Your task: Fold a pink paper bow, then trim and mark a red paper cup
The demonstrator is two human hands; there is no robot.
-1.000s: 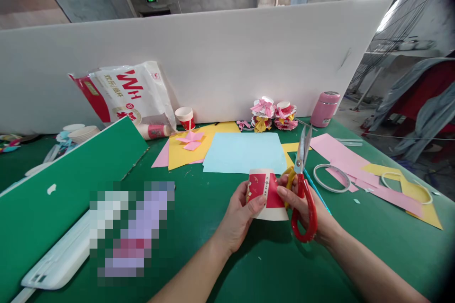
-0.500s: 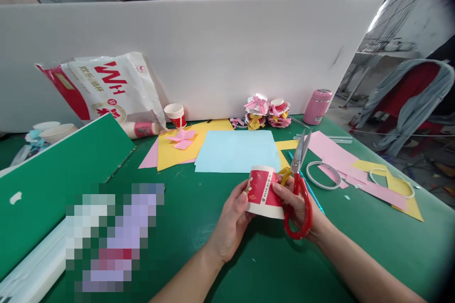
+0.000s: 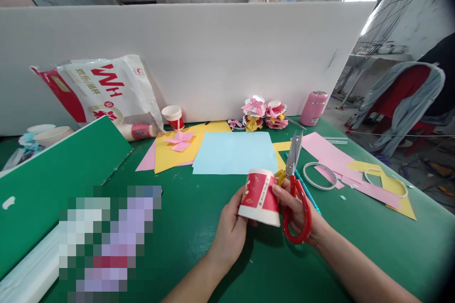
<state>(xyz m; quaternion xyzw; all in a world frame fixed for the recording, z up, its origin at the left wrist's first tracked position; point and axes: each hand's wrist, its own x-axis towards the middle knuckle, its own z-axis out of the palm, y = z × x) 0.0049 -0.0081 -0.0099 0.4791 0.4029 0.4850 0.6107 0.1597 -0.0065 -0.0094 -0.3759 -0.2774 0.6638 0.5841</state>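
Observation:
My left hand (image 3: 229,227) is closed on the left side of a red and white paper cup (image 3: 259,199), its thumb hidden behind the cup. The wider white edge of the cup faces down, and the cup tilts a little. In my right hand (image 3: 296,208) are scissors (image 3: 297,203) with red handles, their blades pointing up and slightly apart. The right thumb and fingers also touch the cup's right side. Beside that thumb shows a small yellow piece (image 3: 281,177), partly hidden by the scissors. A light blue paper sheet (image 3: 234,152) lies just beyond the hands.
Pink paper strips (image 3: 330,161), a roll of tape (image 3: 320,176) and a blue pen (image 3: 309,191) lie to the right. At the back stand decorated paper cups (image 3: 254,111), a pink flask (image 3: 313,109) and another cup (image 3: 173,117). A green board (image 3: 64,161) leans left.
The cup has tipped and shifted slightly to the left and down in my hands. My left thumb has gone from the cup's front to behind it. The whole view has shifted slightly.

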